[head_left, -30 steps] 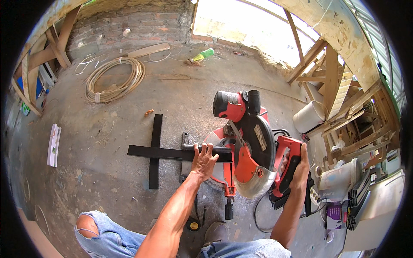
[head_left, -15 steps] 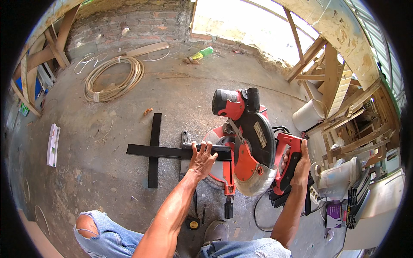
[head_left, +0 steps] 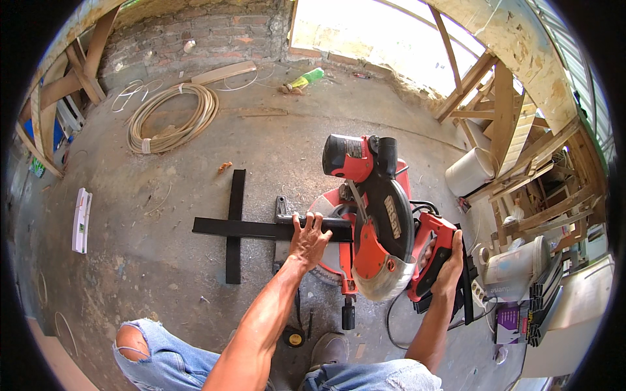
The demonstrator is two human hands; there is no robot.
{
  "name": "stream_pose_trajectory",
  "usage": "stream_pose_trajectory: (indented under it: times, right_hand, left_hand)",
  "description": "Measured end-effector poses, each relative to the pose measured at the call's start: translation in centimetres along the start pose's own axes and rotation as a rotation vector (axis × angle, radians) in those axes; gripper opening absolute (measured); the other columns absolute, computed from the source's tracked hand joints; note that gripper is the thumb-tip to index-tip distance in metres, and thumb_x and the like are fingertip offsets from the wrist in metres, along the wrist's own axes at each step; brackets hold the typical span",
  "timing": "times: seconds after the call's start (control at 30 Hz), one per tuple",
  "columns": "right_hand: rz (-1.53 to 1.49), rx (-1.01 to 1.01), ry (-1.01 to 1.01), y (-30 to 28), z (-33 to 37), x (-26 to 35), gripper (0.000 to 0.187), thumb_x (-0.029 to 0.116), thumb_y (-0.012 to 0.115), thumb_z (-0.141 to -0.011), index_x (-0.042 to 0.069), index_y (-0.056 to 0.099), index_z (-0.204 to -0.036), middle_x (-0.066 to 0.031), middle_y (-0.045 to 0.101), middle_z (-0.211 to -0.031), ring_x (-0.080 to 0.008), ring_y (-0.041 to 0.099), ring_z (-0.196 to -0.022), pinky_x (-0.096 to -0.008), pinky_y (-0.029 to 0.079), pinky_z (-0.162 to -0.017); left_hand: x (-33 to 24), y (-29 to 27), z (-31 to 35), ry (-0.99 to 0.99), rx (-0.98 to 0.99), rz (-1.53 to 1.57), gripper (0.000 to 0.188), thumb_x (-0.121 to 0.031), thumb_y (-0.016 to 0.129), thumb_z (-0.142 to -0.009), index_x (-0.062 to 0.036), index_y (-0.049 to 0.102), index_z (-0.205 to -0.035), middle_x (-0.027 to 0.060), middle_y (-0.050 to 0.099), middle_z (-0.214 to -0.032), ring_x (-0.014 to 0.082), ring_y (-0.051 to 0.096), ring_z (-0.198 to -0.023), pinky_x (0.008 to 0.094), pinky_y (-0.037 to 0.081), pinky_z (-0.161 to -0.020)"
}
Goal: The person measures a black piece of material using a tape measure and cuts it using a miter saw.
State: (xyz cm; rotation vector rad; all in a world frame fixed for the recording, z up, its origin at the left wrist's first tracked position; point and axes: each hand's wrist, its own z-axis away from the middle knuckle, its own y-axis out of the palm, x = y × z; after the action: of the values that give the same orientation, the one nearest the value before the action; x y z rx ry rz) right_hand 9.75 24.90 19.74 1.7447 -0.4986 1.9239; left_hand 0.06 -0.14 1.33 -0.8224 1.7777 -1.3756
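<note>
A red and black miter saw (head_left: 393,218) stands on the floor in front of me. My left hand (head_left: 308,244) lies over a long black metal bar (head_left: 241,229), fingers hooked across it and the saw's fence, holding it on the saw base. The bar's right end lies beside the blade guard (head_left: 386,277); its left part rests across a second black bar (head_left: 234,260) on the floor. My right hand (head_left: 450,264) is wrapped round the saw's handle (head_left: 432,257). Its fingertips are partly hidden behind the handle. The blade's lower edge is hidden by the guard.
A tape measure (head_left: 293,337) lies by my shoe (head_left: 330,352). A white level-like bar (head_left: 81,220) lies at the left, a coiled hose (head_left: 173,118) at the back left. Buckets (head_left: 471,172), timber (head_left: 505,124), a power strip (head_left: 477,293) and the saw's cord are on the right.
The saw head has tipped down a little, and my right hand has moved slightly down and left with the handle. My left hand and the bar have barely moved.
</note>
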Motion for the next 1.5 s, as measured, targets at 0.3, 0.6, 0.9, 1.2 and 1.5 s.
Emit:
stream_pose_trajectory:
  times: [0.3,0.6,0.9,1.2,1.5]
  right_hand:
    - [-0.126,0.064,-0.068,-1.7,1.9,-5.0,0.064,0.064,0.038,-0.100,0.004,0.061,-0.097,-0.0060,0.057,-0.065,-0.0168,0.055,-0.051,-0.0287,0.044,-0.048]
    - [-0.057,0.113,-0.157,-2.6,2.2,-5.9,0.066,0.064,0.035,-0.101,0.003,0.062,-0.102,-0.0053,0.060,-0.069,-0.0146,0.058,-0.056,-0.0274,0.046,-0.052]
    - [0.185,0.262,-0.098,2.7,-4.2,6.4,0.062,0.061,0.047,-0.097,0.003,0.066,-0.086,-0.0054,0.065,-0.067,-0.0138,0.062,-0.056,-0.0277,0.048,-0.055]
    - [-0.041,0.443,0.069,5.4,-12.2,11.5,0.039,0.035,0.063,-0.091,-0.004,0.063,-0.093,-0.0138,0.067,-0.074,-0.0190,0.062,-0.055,-0.0302,0.051,-0.052]
    - [-0.205,0.140,-0.230,3.6,-11.3,9.2,0.034,0.033,0.060,-0.095,-0.002,0.063,-0.098,-0.0098,0.066,-0.079,-0.0183,0.062,-0.065,-0.0308,0.051,-0.061]
  left_hand:
    - [0.1,-0.3,0.2,-0.002,-0.022,0.011,0.024,-0.021,0.062,-0.089,-0.0215,0.074,-0.109,0.0174,0.046,-0.131,0.0350,0.038,-0.131,0.0689,0.021,-0.109]
    - [0.4,0.1,0.2,0.032,-0.022,-0.011,0.035,-0.019,0.069,-0.081,-0.0235,0.073,-0.116,0.0160,0.046,-0.132,0.0347,0.036,-0.133,0.0678,0.021,-0.108]
    - [0.8,0.4,1.3,0.046,-0.068,0.064,0.038,-0.030,0.072,-0.085,-0.0198,0.070,-0.121,0.0201,0.035,-0.147,0.0382,0.024,-0.145,0.0671,0.012,-0.113]
    - [1.1,0.2,1.8,0.113,-0.125,0.076,0.039,-0.026,0.069,-0.088,-0.0181,0.067,-0.126,0.0243,0.023,-0.158,0.0417,0.018,-0.150,0.0675,0.006,-0.115]
    - [-0.4,-1.4,4.5,-0.320,-0.554,0.148,0.052,-0.036,0.075,-0.083,-0.0097,0.060,-0.126,0.0219,0.037,-0.143,0.0347,0.034,-0.129,0.0549,0.026,-0.105]
